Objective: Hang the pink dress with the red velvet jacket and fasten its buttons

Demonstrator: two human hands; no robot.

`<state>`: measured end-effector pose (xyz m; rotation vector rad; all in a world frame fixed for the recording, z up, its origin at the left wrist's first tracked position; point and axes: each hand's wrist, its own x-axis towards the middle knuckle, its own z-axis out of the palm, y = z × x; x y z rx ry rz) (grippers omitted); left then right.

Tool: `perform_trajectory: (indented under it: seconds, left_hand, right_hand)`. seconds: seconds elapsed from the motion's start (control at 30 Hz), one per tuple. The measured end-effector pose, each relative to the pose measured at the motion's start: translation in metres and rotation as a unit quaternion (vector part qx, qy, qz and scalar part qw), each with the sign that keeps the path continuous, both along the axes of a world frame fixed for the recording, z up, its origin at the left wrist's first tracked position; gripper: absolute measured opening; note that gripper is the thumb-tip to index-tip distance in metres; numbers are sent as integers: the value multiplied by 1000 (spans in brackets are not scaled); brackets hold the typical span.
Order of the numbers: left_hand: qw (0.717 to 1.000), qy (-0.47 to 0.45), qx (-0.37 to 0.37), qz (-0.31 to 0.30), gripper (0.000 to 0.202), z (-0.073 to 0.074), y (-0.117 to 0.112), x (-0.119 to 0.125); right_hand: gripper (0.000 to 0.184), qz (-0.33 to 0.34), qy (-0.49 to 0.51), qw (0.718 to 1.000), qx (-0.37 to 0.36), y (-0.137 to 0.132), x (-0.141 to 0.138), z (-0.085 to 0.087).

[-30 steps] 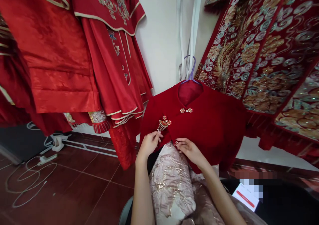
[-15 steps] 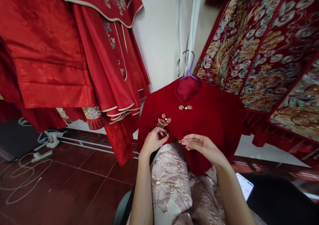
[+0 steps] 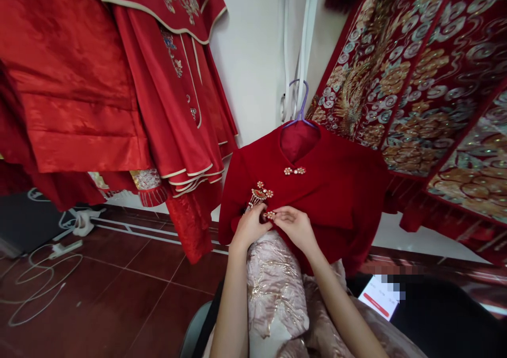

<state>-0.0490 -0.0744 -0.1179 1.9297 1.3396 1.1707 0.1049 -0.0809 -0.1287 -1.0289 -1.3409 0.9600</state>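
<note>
A dark red velvet jacket (image 3: pixel 336 189) hangs on a purple hanger (image 3: pixel 301 107) in front of me. A pearl clasp (image 3: pixel 294 171) fastens its collar, and a gold and red tasselled brooch (image 3: pixel 259 195) sits lower on the front flap. My left hand (image 3: pixel 249 226) pinches the flap's edge just below the brooch. My right hand (image 3: pixel 295 226) meets it from the right, fingers closed on a small pearl button (image 3: pixel 270 215) at the flap edge. Pale pink brocade fabric (image 3: pixel 273 289) lies under both forearms.
Red satin garments (image 3: pixel 119 83) hang at the left. Heavily embroidered red and gold robes (image 3: pixel 415 83) hang at the right. White cables (image 3: pixel 35 273) trail over the dark red tile floor. A phone (image 3: pixel 380 297) lies at the lower right on a dark surface.
My right hand has moved left with the pearl button and now touches my left hand at the flap edge. The left hand has barely shifted.
</note>
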Motion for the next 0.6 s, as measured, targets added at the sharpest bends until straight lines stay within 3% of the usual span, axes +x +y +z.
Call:
perform_trajectory:
  seconds: [0.1,0.17,0.27,0.43,0.6]
  left_hand:
    - [996,75,38,-21,14,-3,2,-1]
    - [996,70,44,-15,9,-4,2,-1]
    - [999,45,22,-8,11,-3,2,-1]
    - [999,5,-30,-27,17,2,1,-3]
    - [998,-10,-44,-31,21,3,3,-2]
  right_hand:
    - [22,-73,-39,997,1,0,5,-17]
    - [23,-94,-49,994,4,-1,7,-23]
    - [23,-98,-38,994,9,-3,7,-22]
    - [26,-43,-14,999,17,-3,6,-21]
    - [26,-99,-22,994,45,-3,3,-28]
